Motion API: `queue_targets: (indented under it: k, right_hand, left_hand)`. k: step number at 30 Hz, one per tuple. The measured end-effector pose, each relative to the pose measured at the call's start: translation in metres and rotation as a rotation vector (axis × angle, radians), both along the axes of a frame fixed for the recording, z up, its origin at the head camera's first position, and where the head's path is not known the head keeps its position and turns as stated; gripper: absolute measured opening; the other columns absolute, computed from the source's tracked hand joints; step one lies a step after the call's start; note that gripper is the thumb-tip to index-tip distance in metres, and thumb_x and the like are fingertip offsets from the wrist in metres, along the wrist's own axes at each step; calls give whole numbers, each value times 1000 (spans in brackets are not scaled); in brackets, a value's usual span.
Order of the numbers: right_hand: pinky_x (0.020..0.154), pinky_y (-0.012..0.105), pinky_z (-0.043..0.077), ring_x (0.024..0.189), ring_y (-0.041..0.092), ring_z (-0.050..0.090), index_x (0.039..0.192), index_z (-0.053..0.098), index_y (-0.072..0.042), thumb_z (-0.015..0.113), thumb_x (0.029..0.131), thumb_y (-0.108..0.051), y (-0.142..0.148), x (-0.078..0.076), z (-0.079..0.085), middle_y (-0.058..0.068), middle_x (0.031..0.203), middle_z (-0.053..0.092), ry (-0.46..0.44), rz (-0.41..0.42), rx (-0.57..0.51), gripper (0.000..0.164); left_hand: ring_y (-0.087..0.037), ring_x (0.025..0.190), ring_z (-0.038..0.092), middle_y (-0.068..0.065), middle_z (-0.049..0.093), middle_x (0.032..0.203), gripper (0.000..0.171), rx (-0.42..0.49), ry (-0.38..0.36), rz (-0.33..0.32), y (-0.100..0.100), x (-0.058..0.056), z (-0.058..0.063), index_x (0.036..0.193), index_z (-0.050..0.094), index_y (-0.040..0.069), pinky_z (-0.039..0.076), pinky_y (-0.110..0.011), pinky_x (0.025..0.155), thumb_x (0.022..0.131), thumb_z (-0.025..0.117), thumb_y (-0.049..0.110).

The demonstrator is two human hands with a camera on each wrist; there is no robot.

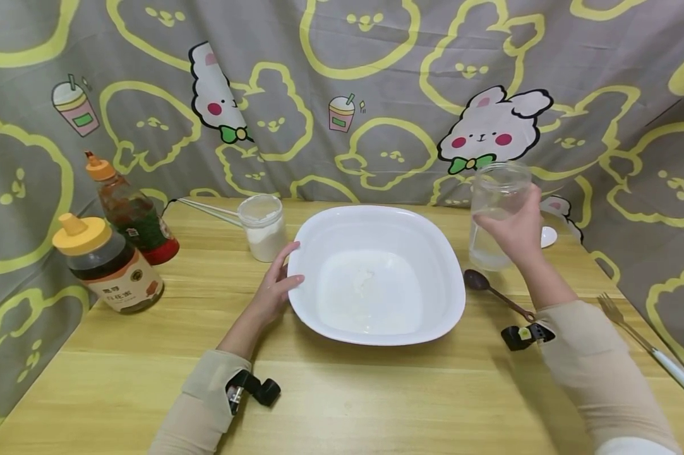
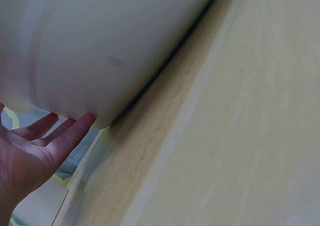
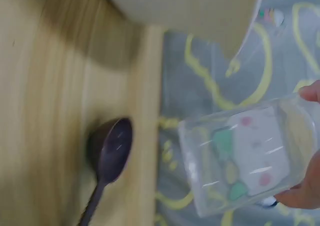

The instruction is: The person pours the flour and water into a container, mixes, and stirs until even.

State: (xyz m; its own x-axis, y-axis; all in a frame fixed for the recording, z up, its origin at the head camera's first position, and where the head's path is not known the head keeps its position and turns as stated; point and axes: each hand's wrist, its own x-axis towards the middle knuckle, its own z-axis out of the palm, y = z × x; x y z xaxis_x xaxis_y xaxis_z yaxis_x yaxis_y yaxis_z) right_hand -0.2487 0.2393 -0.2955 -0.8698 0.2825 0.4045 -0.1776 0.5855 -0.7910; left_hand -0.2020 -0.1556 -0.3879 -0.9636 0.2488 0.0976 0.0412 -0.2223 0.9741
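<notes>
"Head view: where is the clear jar (image 1: 486, 243), and who has it?"

"Right of centre, in the upper half of the frame. The right grip (image 1: 518, 227) is wrapped round its upper body, thumb on one side and fingers on the other. In the right wrist view its base sits clear of the bench (image 1: 342, 392)."

"And the white basin (image 1: 370, 234)?"

"Middle of the frame, on the bench, with a pale film across its floor. The left grip (image 1: 273, 287) holds its left edge, thumb over the rim and fingers against the outer wall. How hard it squeezes, I can't tell."

"How would the jar handle?"

"Stiff and smooth, I'd judge, and slippery if wet. Glass or hard plastic, I can't say, so treat it as breakable. It's probably light if there's little inside; whether any liquid remains isn't clear."

"Best place to take hold?"

"Round the body just under the neck, about where the fingers are, with an even squeeze. The mouth stays free that way."

"Same care for the basin?"

"It looks like light, rigid plastic, likely to slide if nudged. The rim is the place to steady it. Mind the dark spoon (image 1: 476, 280) between basin and right forearm."
</notes>
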Motion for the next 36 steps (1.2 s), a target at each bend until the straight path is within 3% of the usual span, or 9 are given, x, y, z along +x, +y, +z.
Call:
queue_targets:
  k: [5,7,11,14,17,21,24,31,36]
  right_hand:
    - [93,29,30,109,19,33,129,22,-18,74,62,-19,15,-17,-18,7,121,34,22,-63,-150,85]
    - [94,27,29,110,17,32,128,24,-20,77,58,-16,26,-31,-34,5,121,34,42,-63,-259,88]
    - [94,26,30,112,16,32,127,24,-24,80,55,-17,43,-53,-60,4,122,34,58,-56,-357,91]
    - [92,25,32,111,16,33,129,21,-24,78,59,-19,41,-52,-65,5,123,33,55,-51,-326,91]
    - [90,23,34,109,15,35,130,20,-26,78,58,-19,49,-61,-81,4,122,35,90,-33,-317,93]
    - [89,25,35,107,14,36,129,16,-34,78,58,-29,78,-90,-123,-1,121,35,133,-23,-273,95]
    - [88,29,37,106,15,37,129,15,-35,77,59,-33,88,-101,-143,0,120,35,138,-29,-238,93]
    - [91,28,33,109,15,36,130,15,-33,77,59,-32,88,-96,-147,0,124,33,139,-13,-239,95]
    - [95,33,30,114,19,31,131,14,-33,74,64,-30,85,-78,-135,4,129,31,72,56,-221,90]
  left_hand:
    - [-41,110,33,-23,29,129,65,7,-2,4,1,1,1,135,23,18,48,-41,72,79,48,2]
    - [-40,110,33,-22,29,129,65,4,-2,7,1,1,2,135,23,19,48,-41,72,78,48,2]
    - [-41,110,33,-21,29,129,65,1,1,7,1,1,2,136,22,18,47,-45,74,78,49,3]
    - [-41,110,33,-22,29,129,65,2,5,6,1,1,1,136,22,18,46,-46,74,78,49,3]
    - [-41,110,34,-21,30,129,64,3,6,5,1,1,0,135,23,18,47,-45,74,79,48,3]
    - [-42,110,33,-21,30,128,64,5,6,4,1,1,0,135,23,18,46,-45,74,79,48,2]
    - [-42,110,33,-22,30,128,63,7,4,5,1,1,-1,135,23,17,46,-46,75,79,47,1]
    - [-43,110,33,-24,30,128,64,10,2,3,3,2,0,135,22,17,46,-45,74,78,47,2]
    - [-44,110,32,-24,29,128,66,18,2,3,3,3,1,135,22,17,48,-43,73,77,49,4]
